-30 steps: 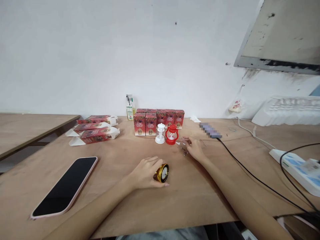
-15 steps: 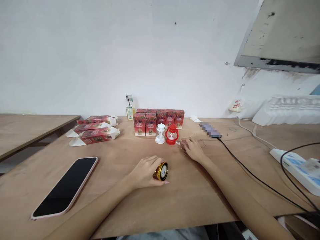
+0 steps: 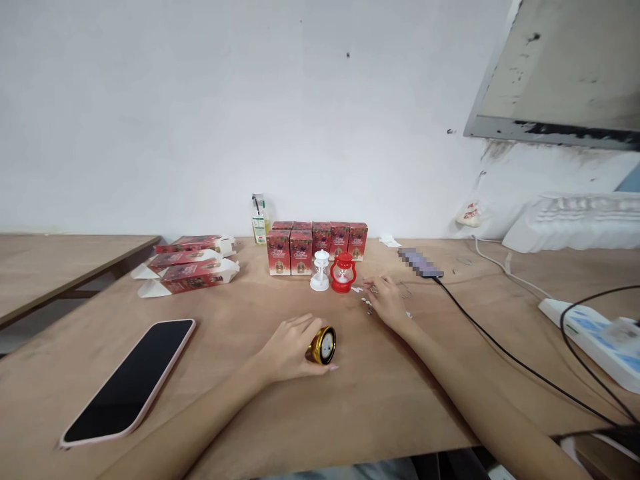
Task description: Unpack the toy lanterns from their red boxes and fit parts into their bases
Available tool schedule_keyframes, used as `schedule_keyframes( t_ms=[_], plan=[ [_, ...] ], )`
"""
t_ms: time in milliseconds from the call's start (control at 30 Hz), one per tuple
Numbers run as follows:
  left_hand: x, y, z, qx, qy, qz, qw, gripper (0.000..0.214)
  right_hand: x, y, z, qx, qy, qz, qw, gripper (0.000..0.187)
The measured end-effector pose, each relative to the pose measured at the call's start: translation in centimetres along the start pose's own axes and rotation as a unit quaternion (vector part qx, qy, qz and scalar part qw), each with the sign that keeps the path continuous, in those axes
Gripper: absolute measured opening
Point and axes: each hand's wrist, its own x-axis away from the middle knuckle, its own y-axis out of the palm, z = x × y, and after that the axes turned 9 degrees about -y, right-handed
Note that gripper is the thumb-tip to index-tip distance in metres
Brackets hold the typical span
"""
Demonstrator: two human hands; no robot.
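Observation:
My left hand is closed around a small gold lantern, tipped on its side with its round base facing right. My right hand rests low over the table, fingers bent together among thin wire pieces; what its fingertips hold, if anything, is too small to make out. Close by its left side lie several small loose bits. A red lantern and a white lantern stand upright side by side, left of my right hand.
Several red printed boxes stand behind the lanterns, near a bottle. Opened boxes lie at left, above a phone. At right are a cabled device with a blurred screen and a power strip.
My right hand has shifted slightly and its fingers have drawn closer together, uncovering more of the small bits. My left hand keeps the gold lantern in place. The view has tilted up slightly.

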Motion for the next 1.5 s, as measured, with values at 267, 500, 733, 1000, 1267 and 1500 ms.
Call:
schedule_keyframes(
  t_ms=[267, 500, 733, 1000, 1267, 1500],
  plan=[
    [0.0, -0.2, -0.1, -0.014, -0.043, 0.009, 0.999, 0.042, 0.9, -1.1, -7.3, -0.196, -0.023, 0.039, 0.979, 0.01],
    [0.1, 0.1, -0.8, -0.017, -0.082, 0.038, 0.996, 0.032, 2.2, -2.0, -12.3, -0.262, -0.124, 0.022, 0.957, 0.009],
    [0.0, 0.2, -0.8, -0.021, -0.091, 0.039, 0.995, 0.029, 2.3, -1.8, -12.0, -0.271, -0.092, -0.016, 0.958, 0.009],
    [0.1, 0.2, -0.9, -0.016, -0.102, 0.039, 0.994, 0.029, 2.3, -1.8, -11.8, -0.299, -0.088, -0.038, 0.949, 0.013],
    [0.0, 0.1, -0.7, 0.012, -0.096, 0.047, 0.994, 0.033, 2.3, -2.0, -11.8, -0.296, -0.084, -0.043, 0.95, 0.013],
    [0.0, 0.0, -0.5, 0.027, -0.099, 0.058, 0.993, 0.034, 2.4, -2.0, -11.7, -0.305, -0.086, -0.048, 0.947, 0.014]
  ],
)
